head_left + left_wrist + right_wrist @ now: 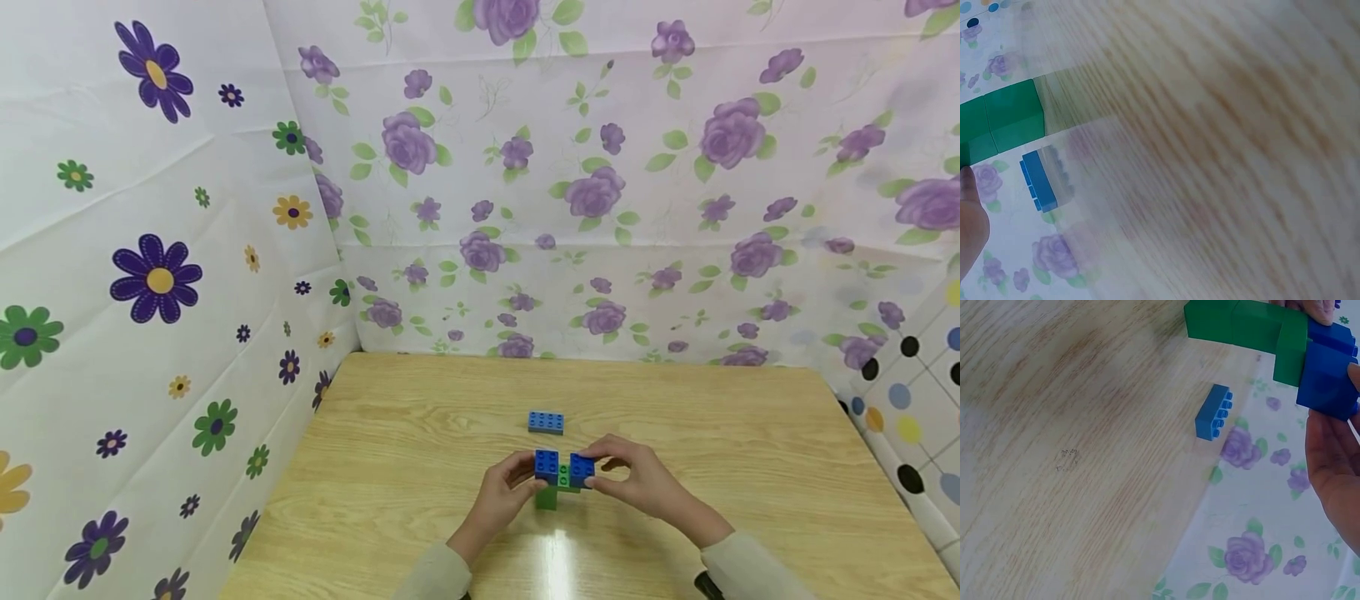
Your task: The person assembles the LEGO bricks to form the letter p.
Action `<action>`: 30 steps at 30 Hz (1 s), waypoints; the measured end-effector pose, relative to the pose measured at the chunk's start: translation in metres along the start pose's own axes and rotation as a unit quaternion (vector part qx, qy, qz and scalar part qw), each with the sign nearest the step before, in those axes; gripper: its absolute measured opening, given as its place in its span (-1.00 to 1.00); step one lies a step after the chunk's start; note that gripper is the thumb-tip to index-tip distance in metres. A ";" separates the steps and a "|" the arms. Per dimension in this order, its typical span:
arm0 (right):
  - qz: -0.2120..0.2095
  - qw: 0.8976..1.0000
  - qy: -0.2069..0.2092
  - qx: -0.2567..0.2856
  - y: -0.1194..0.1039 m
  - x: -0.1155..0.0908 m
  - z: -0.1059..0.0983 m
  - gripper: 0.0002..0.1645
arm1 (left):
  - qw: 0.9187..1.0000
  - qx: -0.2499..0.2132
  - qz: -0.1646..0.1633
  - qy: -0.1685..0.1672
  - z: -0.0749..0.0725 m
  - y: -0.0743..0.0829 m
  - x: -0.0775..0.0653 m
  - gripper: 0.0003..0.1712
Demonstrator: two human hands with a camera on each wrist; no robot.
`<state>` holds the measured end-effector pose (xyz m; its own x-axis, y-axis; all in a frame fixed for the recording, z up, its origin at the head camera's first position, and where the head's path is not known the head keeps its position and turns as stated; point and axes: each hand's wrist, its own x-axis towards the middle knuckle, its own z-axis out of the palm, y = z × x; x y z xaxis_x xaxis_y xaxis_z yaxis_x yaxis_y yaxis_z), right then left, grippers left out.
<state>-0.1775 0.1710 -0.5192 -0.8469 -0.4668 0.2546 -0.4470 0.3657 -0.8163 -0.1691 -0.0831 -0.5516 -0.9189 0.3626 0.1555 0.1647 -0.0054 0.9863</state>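
Note:
Green toy building bricks (547,497) form a stack below two dark blue bricks. My left hand (498,493) grips the stack at the left dark blue brick (547,465), thumb at its near side. The right dark blue brick (581,471) is pinched between the thumb and fingers of my right hand (636,477). Between the blue bricks, a strip of green studs (563,475) shows. In the right wrist view, that right blue brick (1330,378) sits against a green brick (1290,350). A fingertip touches the green bricks (1016,115) in the left wrist view.
A lighter blue brick (546,422) with two rows of studs lies on the wooden table (420,417), beyond the hands. Flowered cloth (525,208) hangs behind the table and along its left side. A dotted cloth (907,417) is at the right.

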 end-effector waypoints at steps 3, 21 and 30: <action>0.005 1.000 0.004 -0.008 -0.002 0.000 0.001 -0.59 | 1.000 0.000 0.001 0.004 0.000 0.001 0.000 -0.57; 0.041 0.998 -0.012 0.037 -0.015 0.000 -0.003 -0.56 | 1.000 0.005 -0.009 0.009 -0.002 -0.025 0.005 -0.56; 0.041 0.997 -0.044 0.041 0.002 0.004 -0.006 -0.57 | 1.000 -0.001 -0.007 0.004 -0.001 -0.003 0.001 -0.59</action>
<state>-0.1837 0.1745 -0.5167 -0.8494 -0.5086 0.1409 -0.3489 0.3408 -0.8730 -0.1705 -0.0838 -0.5544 -0.9241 0.3552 0.1413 0.1502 -0.0024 0.9886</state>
